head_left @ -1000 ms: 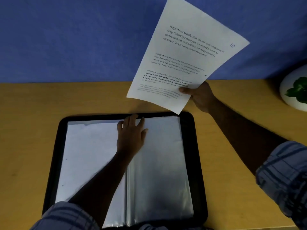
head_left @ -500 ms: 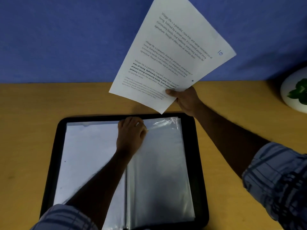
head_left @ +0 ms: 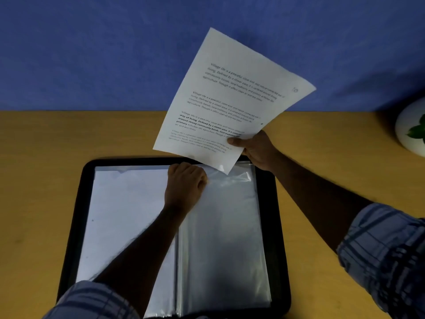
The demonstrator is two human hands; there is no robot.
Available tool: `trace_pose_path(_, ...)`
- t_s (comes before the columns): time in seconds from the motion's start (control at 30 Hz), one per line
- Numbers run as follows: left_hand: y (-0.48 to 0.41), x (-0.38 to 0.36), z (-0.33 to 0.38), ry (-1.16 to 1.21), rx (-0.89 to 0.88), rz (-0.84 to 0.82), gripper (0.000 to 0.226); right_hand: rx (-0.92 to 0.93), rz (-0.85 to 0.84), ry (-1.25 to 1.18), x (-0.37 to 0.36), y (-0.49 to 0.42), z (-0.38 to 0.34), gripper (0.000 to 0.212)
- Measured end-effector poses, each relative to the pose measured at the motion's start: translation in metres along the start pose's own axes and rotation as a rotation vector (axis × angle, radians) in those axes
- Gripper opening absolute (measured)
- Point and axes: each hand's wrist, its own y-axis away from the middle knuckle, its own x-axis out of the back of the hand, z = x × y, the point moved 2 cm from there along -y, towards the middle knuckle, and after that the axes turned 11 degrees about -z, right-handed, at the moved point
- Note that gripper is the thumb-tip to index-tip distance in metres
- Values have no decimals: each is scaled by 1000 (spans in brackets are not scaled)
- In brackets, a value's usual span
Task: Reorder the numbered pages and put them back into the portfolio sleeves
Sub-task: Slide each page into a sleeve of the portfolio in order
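A black portfolio (head_left: pixel 279 226) lies open on the wooden table, its clear sleeves facing up. My left hand (head_left: pixel 185 185) is closed on the top edge of the right-hand sleeve (head_left: pixel 225 238) near the spine, lifting the plastic so it wrinkles there. My right hand (head_left: pixel 257 148) pinches the lower right edge of a printed page (head_left: pixel 232 97) marked 10 in its corner. The page is tilted, and its lowest corner touches the top opening of the right-hand sleeve. The left-hand sleeve (head_left: pixel 124 215) holds a white sheet.
A blue wall rises behind the yellow-brown table (head_left: pixel 46 139). A white pot with a green plant (head_left: pixel 411 130) stands at the right edge. Both of my forearms, in plaid sleeves, cross the portfolio and the table.
My right hand has brought the page down and left until its corner meets the sleeve top. My left hand went from lying flat to gripping the sleeve's top edge.
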Motion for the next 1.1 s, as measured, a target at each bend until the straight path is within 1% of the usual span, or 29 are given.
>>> trace_pose_path(0.07, 0, 1, 0, -10, -16, 6, 21, -1, 9, 10, 3, 3, -3, 104)
trace_pose_path(0.13, -1, 2, -1, -8, -33, 2, 21, 3, 3, 9, 5, 7, -7, 101)
trace_pose_path(0.23, -5, 0, -2, 19, -41, -44, 21, 35, -36, 15, 4, 11, -14, 74)
trace_pose_path(0.3, -8, -2, 2, 30, -56, -94, 23, 70, -44, 8, 4, 11, -19, 63)
trace_pose_path(0.37, -10, -5, 9, 36, -75, -120, 18, 115, -29, -12, 4, 9, -27, 49)
trace_pose_path(0.43, -12, -7, 15, 23, -92, -110, 13, 162, -20, -32, 3, 6, -35, 44)
trace_pose_path(0.57, -15, -6, 21, 7, -108, -62, 8, 225, -22, -86, 0, 0, -44, 45)
trace_pose_path(0.63, -15, -5, 22, 1, -107, -60, 7, 217, -24, -71, -3, -1, -39, 45)
trace_pose_path(0.7, -15, -5, 22, -5, -111, -62, 6, 179, -8, -40, -3, -2, -27, 49)
trace_pose_path(0.73, -15, -4, 22, -1, -112, -61, 6, 154, 5, -9, -2, -1, -20, 57)
trace_pose_path(0.8, -16, -3, 21, 16, -120, -55, 7, 99, 36, 64, 0, 3, -10, 83)
trace_pose_path(0.83, -16, -3, 21, 31, -124, -55, 8, 80, 37, 93, 2, 5, -6, 92)
trace_pose_path(0.87, -16, -3, 20, 44, -129, -56, 9, 70, 22, 120, 4, 8, -3, 95)
trace_pose_path(0.9, -16, -4, 19, 55, -136, -59, 9, 64, 0, 140, 7, 11, -1, 93)
trace_pose_path(1.0, -14, -6, 18, 83, -148, -80, 12, 54, -72, 213, 19, 16, 1, 68)
trace_pose_path(1.03, -13, -5, 18, 88, -140, -71, 16, 45, -84, 231, 24, 17, 1, 63)
trace_pose_path(1.07, -11, -3, 18, 94, -134, -39, 20, 38, -84, 245, 29, 19, 0, 62)
trace_pose_path(1.1, -11, 2, 17, 105, -139, 28, 23, 32, -81, 251, 32, 20, -1, 63)
